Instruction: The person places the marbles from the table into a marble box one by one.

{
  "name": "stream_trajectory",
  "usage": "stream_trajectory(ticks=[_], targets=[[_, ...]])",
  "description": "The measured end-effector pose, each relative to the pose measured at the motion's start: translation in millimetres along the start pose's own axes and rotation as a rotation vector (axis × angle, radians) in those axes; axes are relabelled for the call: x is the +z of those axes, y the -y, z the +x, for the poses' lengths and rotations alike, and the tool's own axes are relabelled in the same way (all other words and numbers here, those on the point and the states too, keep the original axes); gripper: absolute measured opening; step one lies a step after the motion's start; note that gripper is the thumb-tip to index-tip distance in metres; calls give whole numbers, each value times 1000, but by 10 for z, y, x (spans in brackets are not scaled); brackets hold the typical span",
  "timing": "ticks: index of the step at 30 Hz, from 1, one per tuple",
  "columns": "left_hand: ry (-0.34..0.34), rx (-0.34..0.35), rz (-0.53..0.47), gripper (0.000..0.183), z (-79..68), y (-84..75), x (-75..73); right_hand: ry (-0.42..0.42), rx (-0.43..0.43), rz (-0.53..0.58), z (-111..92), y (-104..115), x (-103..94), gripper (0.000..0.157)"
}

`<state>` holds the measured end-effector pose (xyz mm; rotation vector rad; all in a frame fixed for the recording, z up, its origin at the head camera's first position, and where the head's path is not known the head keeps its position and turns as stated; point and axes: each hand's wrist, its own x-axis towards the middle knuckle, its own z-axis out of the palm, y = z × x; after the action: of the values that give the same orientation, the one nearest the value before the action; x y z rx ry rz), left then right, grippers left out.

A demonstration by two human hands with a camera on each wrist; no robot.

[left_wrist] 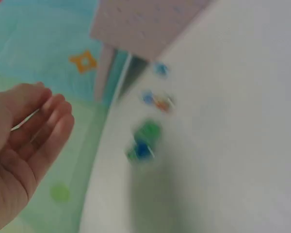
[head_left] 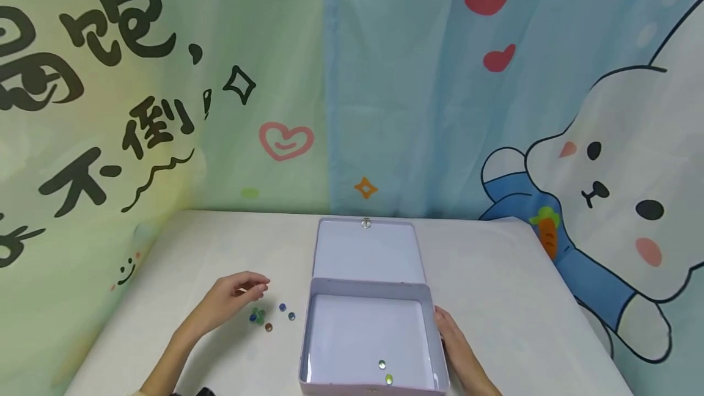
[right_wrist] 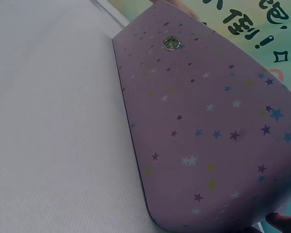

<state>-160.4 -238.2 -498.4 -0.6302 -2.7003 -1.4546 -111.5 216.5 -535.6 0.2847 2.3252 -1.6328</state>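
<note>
My left hand [head_left: 233,296] hovers over the table beside several small glass marbles, its fingers loosely bent and nothing visible between them. A green marble cluster [head_left: 260,314] lies just below it with a blue one. Close by are a brown marble [head_left: 268,327] and two blue marbles, one at the upper side [head_left: 282,307]. In the left wrist view the marbles are blurred. My right hand [head_left: 462,353] lies against the right outer wall of an open tin box [head_left: 370,288]; its fingers look fairly straight, partly hidden by the wall. Inside the box are a green marble [head_left: 382,364] and a yellow-green marble [head_left: 388,379].
The box lid [head_left: 365,250] lies folded back behind the box, with a metal clasp [head_left: 366,223] at its far edge. Stars decorate the pink outside [right_wrist: 208,131]. A white cloth [head_left: 511,298] covers the table; a printed curtain [head_left: 385,78] hangs behind.
</note>
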Motion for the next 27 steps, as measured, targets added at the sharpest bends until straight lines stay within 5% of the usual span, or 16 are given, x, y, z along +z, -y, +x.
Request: stream_trajectory(ticks=[5,9,15,19,27], targets=[[-94,-22,90,15,-366,214,-100,13,3,4,26,-7,27,70],[-149,-29,131,12,-512,312,-87,31,10,11,24,-11,20,69],[-218,114,167,16,-450,373,88,25,17,-4,28,18,-32,72],[-194,172,196,19,-405,354,155,13,16,-1,27,22,-36,72],[-133,79,278,15,-419,318,235,19,25,6,29,9,-5,73]])
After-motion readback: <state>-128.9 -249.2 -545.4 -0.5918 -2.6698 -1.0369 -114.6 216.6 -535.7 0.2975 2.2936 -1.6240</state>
